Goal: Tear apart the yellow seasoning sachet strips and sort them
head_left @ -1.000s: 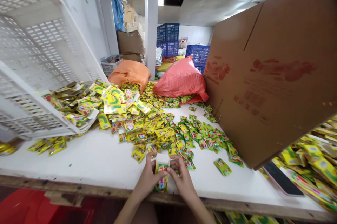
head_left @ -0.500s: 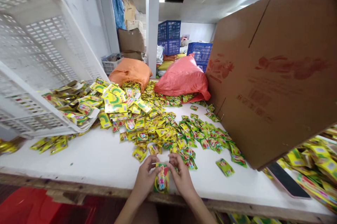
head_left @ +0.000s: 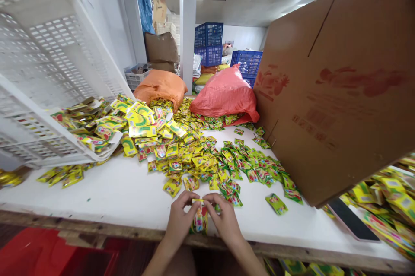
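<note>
At the table's front edge, a small yellow and green printed box (head_left: 200,220) stands between my two hands. My left hand (head_left: 181,216) has its thumb and fingers closed on the box's upper left side. From the other side my right hand (head_left: 223,217) pinches the top right corner, its thumb near a yellow strip along the top edge. The box's lower part shows below my thumbs; its contents are hidden. Just beyond my fingers lie small yellow sachets (head_left: 172,186) and green sachets (head_left: 234,186). One green sachet (head_left: 276,204) lies apart to the right.
A tilted white crate (head_left: 106,155) at the left spills flat yellow boxes (head_left: 142,131). Orange (head_left: 162,86) and red sacks (head_left: 223,96) stand behind the sachet pile. A large cardboard carton (head_left: 324,107) leans at the right, with a phone (head_left: 353,220) beneath its lower edge.
My right hand's fingers have moved left and closer to my left hand over the box top. A yellow edge now shows across the top between my fingertips.
</note>
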Available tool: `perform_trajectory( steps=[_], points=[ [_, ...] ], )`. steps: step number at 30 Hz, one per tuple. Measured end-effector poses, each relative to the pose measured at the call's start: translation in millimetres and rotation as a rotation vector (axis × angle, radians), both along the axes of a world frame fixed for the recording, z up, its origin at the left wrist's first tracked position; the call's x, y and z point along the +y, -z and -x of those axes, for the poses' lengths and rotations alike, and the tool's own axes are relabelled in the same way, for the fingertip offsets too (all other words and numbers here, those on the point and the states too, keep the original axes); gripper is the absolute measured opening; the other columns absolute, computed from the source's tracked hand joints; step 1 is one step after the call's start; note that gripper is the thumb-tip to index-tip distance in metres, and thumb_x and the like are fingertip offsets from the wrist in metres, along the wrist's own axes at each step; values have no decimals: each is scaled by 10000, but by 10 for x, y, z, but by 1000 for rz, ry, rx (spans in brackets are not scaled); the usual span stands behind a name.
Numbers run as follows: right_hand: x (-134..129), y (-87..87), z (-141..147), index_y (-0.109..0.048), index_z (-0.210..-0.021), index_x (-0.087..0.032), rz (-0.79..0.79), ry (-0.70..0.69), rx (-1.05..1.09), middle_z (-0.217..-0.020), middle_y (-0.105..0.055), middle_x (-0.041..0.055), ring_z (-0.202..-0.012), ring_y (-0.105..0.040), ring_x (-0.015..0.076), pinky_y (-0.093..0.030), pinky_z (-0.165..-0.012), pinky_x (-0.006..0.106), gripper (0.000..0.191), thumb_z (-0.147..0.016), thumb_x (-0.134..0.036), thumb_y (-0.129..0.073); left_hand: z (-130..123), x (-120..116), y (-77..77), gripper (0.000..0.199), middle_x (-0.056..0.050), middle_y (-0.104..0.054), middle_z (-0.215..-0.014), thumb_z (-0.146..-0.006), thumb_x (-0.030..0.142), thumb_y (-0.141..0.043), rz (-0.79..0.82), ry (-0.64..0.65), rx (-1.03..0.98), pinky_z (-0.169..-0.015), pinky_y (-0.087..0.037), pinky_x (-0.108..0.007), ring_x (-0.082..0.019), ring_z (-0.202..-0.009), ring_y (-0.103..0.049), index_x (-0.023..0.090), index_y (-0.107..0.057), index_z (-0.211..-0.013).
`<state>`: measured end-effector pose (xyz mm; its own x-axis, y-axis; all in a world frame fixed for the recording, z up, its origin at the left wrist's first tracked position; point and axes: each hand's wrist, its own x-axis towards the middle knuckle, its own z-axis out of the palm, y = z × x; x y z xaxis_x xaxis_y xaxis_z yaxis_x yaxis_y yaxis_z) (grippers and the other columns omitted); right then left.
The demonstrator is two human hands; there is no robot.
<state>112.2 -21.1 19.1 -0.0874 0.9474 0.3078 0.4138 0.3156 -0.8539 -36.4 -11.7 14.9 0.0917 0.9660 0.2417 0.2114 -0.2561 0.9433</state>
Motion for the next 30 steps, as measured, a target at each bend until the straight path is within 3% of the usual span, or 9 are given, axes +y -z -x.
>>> perform_trajectory(
  steps=[11, 18, 22, 24, 27, 30],
  points=[
    [108, -71, -22, -614, -780, -175, 75, -42, -56, -700, -637, 11, -639, -569, 140, -417, -596, 223, 165, -837, -265, -488, 26, 95, 26, 180, -26, -627, -708, -763, 320, -566, 115, 30, -34, -626, -435, -245, -160, -659, -560, 157, -643, -780],
    [26, 31, -118, -656, -872, -192, 100, -132, 76, -870, -666, 52, -835, -599, 189, -451, -755, 288, 177, -813, -313, -541, 128, 41, 85, 187, -62, -662, -852, -763, 300, -573, 127, 141, -89, -733, -462, -276, -198, -822, -605, 170, -680, -845],
    [-46, 172, -12, -648, -958, -197, 156, -95, 225, -914, -671, 68, -866, -613, 204, -471, -771, 301, 230, -811, -334, -536, 142, -18, 94, 190, -68, -683, -877, -757, 276, -584, 136, 164, -82, -763, -465, -296, -206, -841, -615, 184, -696, -879],
    [-73, 160, 13, -659, -933, -196, 143, -47, 223, -903, -675, 72, -864, -615, 211, -474, -777, 301, 244, -809, -358, -526, 106, -57, 86, 179, -69, -688, -862, -760, 273, -580, 133, 157, -88, -750, -472, -295, -204, -823, -621, 182, -702, -854],
    [-154, 12, -241, -674, -899, -217, 108, 52, 115, -927, -673, 69, -901, -605, 221, -469, -802, 298, 272, -805, -404, -500, 118, 8, 34, 208, -64, -674, -934, -774, 279, -559, 85, 136, -60, -729, -482, -288, -188, -821, -617, 202, -665, -936],
    [-328, -157, -921, -682, -871, -261, 111, 145, -93, -919, -678, 66, -862, -616, 235, -491, -727, 290, 288, -736, -469, -535, 388, 365, -104, 331, -64, -610, -1079, -781, 284, -533, -44, -94, 55, -756, -476, -287, -178, -895, -591, 226, -541, -1107]
  ],
)
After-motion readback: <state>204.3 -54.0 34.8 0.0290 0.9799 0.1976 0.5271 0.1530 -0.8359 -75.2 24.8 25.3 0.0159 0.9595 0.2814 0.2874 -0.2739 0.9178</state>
